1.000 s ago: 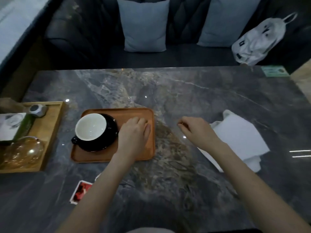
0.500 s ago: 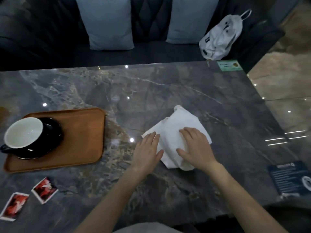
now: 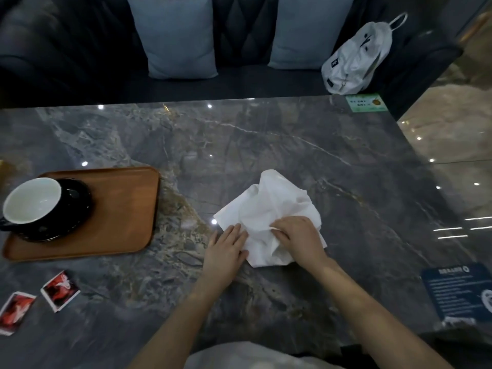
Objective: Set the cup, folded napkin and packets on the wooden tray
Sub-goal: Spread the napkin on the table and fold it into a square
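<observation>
A crumpled white napkin (image 3: 269,209) lies on the marble table at centre right. My left hand (image 3: 226,249) rests flat on its near left edge. My right hand (image 3: 295,238) pinches a fold of its near right part. At the left stands the wooden tray (image 3: 127,209). On its left half sits a black cup with a white inside (image 3: 32,201) on a black saucer (image 3: 72,206). Two red and white packets lie on the table in front of the tray, one (image 3: 60,290) beside the other (image 3: 14,312).
A dark sofa with two blue cushions (image 3: 175,35) and a white bag (image 3: 356,59) runs behind the table. A green card (image 3: 366,102) lies at the far right corner and a dark blue card (image 3: 458,291) at the near right edge. The floor drops away right.
My left hand left the tray and both hands came onto the napkin. The view swung right. My right hand now pinches the napkin, which looks more bunched up.
</observation>
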`<state>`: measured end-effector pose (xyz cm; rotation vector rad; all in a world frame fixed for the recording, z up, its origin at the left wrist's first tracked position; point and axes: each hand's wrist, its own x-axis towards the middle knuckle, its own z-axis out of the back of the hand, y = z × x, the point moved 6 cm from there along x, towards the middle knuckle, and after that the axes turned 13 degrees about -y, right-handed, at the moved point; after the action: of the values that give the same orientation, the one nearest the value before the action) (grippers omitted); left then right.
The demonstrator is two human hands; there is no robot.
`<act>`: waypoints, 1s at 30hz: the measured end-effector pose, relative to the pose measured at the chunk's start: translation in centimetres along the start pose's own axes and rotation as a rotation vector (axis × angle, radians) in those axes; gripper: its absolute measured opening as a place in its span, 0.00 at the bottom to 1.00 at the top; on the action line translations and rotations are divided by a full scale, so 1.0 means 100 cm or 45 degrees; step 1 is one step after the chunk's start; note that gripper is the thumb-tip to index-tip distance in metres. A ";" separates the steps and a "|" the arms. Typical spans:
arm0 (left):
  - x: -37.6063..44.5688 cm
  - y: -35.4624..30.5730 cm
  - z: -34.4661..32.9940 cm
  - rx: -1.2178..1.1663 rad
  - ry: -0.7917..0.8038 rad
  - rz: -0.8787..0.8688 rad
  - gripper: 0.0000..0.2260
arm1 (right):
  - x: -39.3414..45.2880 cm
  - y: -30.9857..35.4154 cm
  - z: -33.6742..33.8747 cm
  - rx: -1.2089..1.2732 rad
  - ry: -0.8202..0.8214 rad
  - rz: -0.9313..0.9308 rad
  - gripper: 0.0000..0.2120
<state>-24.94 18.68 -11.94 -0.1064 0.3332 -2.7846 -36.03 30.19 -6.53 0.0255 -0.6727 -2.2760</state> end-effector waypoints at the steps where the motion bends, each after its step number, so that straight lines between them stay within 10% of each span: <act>1: -0.002 0.000 0.002 -0.003 -0.034 -0.010 0.19 | 0.003 0.001 0.003 0.059 -0.019 -0.061 0.09; 20: -0.016 0.081 0.142 -0.832 -0.731 0.668 0.12 | 0.036 -0.009 0.012 1.367 -0.111 -1.163 0.08; 30: -0.037 0.094 0.073 -0.548 0.096 0.547 0.07 | 0.033 0.011 0.001 1.723 0.215 -1.206 0.11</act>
<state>-17.63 9.69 -7.28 -0.0253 0.8613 -2.2605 -37.69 27.40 -5.29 1.3823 -2.2955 -2.0226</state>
